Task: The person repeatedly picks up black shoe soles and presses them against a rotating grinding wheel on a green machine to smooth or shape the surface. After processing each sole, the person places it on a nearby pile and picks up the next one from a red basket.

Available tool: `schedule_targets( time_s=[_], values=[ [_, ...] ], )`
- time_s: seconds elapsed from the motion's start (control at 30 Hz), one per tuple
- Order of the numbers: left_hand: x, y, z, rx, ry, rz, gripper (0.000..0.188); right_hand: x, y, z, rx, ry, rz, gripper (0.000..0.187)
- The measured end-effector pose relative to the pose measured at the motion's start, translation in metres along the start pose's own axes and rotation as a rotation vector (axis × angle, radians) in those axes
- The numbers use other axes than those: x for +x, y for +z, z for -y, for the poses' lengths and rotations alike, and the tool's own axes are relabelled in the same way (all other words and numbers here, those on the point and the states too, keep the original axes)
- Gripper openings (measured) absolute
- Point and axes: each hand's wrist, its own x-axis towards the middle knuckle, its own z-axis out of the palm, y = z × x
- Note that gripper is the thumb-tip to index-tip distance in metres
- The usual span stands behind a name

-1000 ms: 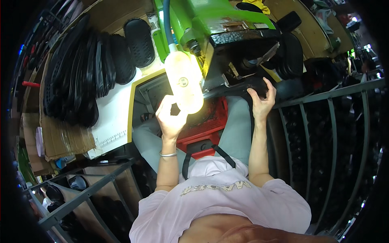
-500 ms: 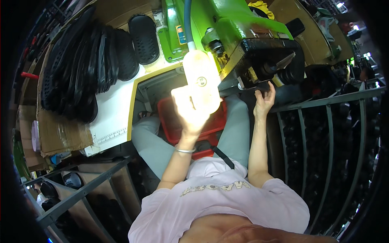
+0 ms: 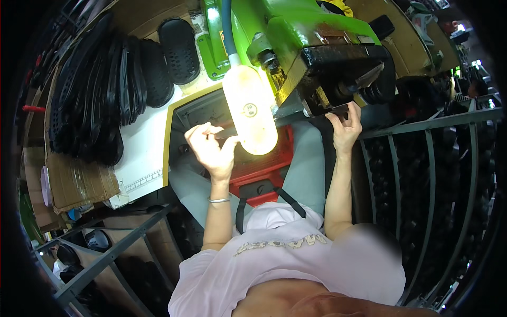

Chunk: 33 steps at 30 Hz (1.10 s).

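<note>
A bright, glowing oval lamp (image 3: 250,113) hangs in the middle on a blue-grey flexible neck. My left hand (image 3: 214,150) is just left of it, fingers loosely bent and thumb apart, the thumb tip at the lamp's edge; I see nothing held. To the right, my right hand (image 3: 347,129) reaches to the lower front edge of a green machine (image 3: 317,31) with a dark, greasy head (image 3: 343,68). Its thumb and fingertips close on a thin dark edge there, too dark to name. A red plastic crate (image 3: 264,185) sits between my knees.
Stacked black perforated shoe pieces (image 3: 97,95) fill the left of the white tabletop (image 3: 140,153), beside a cardboard box (image 3: 79,174). One black piece (image 3: 179,51) lies near the machine. Metal racks (image 3: 433,127) flank me; the right one holds dark items. Another carton (image 3: 417,53) stands behind right.
My left hand has moved left and out from the lamp's glare, its fingers now visible. My right hand stays at the machine's lower edge, its fingers drawn closer together. The view shifted slightly.
</note>
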Motion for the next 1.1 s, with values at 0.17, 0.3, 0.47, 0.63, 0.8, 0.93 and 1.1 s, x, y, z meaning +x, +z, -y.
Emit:
schedule_targets(
  time_s=[0.17,0.3,0.47,0.63,0.8,0.93,1.1],
  values=[
    [-0.003,-0.023,0.023,-0.171,-0.076,0.007,0.066,0.004,0.011,0.028,-0.01,-0.07,0.074,0.062],
    [-0.006,-0.036,0.032,-0.225,-0.129,0.026,0.058,0.0,0.014,0.037,-0.152,-0.132,0.115,0.065],
    [0.003,-0.031,-0.005,0.189,0.019,0.206,0.043,-0.004,0.023,0.043,-0.119,-0.211,0.049,0.068],
    [-0.002,0.007,-0.021,0.169,0.07,0.1,0.042,0.008,-0.001,0.032,-0.055,-0.235,0.015,0.068],
    [-0.005,0.063,-0.035,0.285,0.259,-0.016,0.051,0.025,-0.037,0.006,-0.051,-0.109,-0.052,0.064],
    [-0.005,0.064,-0.031,0.334,0.326,-0.016,0.054,0.025,-0.032,0.004,0.007,-0.117,-0.023,0.062],
    [0.003,0.019,-0.026,0.341,0.137,0.006,0.052,0.018,-0.01,0.019,0.072,-0.098,0.082,0.059]
  ],
)
